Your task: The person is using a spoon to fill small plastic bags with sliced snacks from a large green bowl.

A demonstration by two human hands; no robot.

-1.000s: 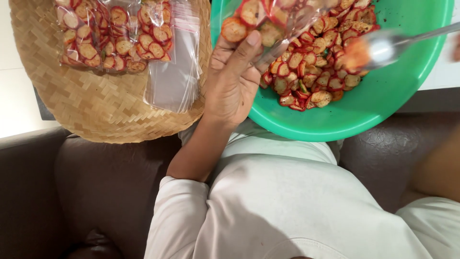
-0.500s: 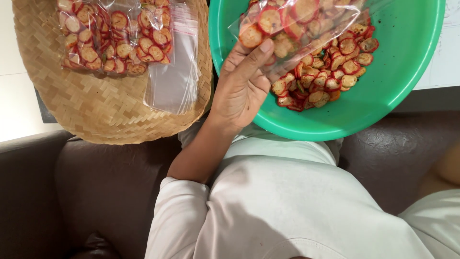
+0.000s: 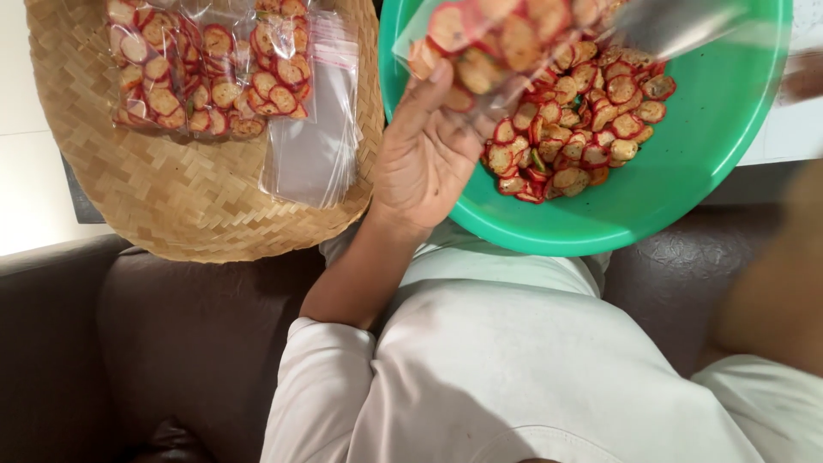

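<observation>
Only one view is given, taken from a camera worn on the head and aimed steeply down along the person's own body. The white shirt [image 3: 549,369] fills the lower middle, so the lap is seen from directly above and close. The top of the frame is reached by a green bowl [image 3: 711,171] on the right and a woven tray [image 3: 171,197] on the left; both are cut off by the upper edge. The left hand [image 3: 424,154] is seen near, at centre. A blurred forearm is caught at the right edge. No second view is supplied, so nothing is shared.
</observation>
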